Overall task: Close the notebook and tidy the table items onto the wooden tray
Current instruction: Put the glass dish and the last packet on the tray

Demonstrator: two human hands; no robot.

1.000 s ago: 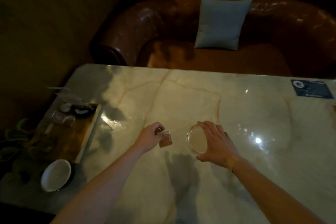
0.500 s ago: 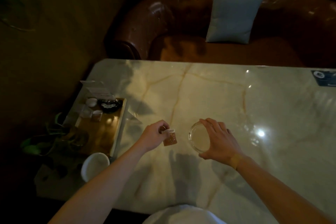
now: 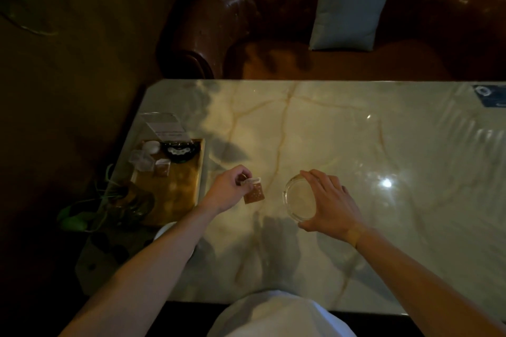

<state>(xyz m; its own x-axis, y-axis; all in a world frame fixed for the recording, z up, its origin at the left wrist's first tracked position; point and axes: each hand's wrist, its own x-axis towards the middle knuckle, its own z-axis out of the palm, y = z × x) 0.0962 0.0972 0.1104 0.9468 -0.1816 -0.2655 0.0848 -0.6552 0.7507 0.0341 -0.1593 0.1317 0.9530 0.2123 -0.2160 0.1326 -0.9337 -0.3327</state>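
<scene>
Brown leather sofa (image 3: 273,22) behind marble table (image 3: 356,145), grey-blue cushion (image 3: 353,8) upright on its seat. Blue sticker (image 3: 490,96) at table's far right corner. Possibly a plant (image 3: 82,213), dim, left edge.

Left hand (image 3: 228,193) pinching small brown packet (image 3: 254,193); bare marble table (image 3: 342,131) between grip and wooden tray (image 3: 178,197) to its left. Tray's far end crowded with small items; near part free. Glass dish (image 3: 299,201) under right hand (image 3: 330,202) blocks rightward.
</scene>
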